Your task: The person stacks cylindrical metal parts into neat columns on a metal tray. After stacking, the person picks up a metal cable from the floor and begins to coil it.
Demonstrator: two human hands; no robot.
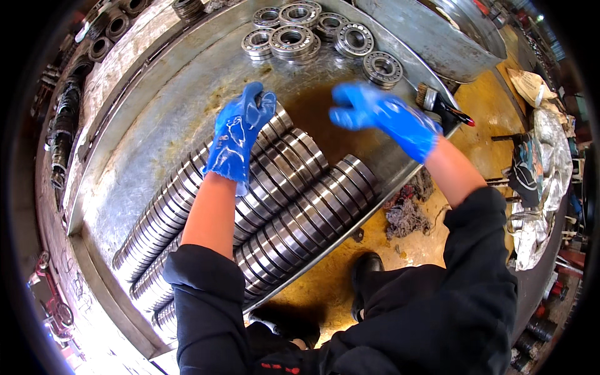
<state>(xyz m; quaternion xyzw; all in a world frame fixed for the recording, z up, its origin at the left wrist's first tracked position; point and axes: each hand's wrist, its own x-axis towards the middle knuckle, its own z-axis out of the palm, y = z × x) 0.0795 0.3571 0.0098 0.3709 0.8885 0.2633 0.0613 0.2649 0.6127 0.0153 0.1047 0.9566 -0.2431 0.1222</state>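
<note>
Three slanting rows of shiny steel bearing rings (294, 231) lie on their sides, packed face to face, in a shallow metal tray (169, 119). My left hand (240, 128), in a wet blue rubber glove, is over the far end of the leftmost row. Its fingers are apart, with nothing visible between them; whether it touches the rings I cannot tell. My right hand (381, 112), also gloved in blue and blurred, hovers above the tray's right part, with its fingers spread and nothing in them. Past my hands, several assembled roller bearings (292, 40) lie flat, some stacked.
A brush (428, 97) and a tool with a red-and-black handle (459, 114) lie by the tray's right edge. Brown oily liquid (319, 109) pools in the tray. A grey rag heap (406, 219) sits on the yellowish floor. Dark rings (117, 28) stand at the far left.
</note>
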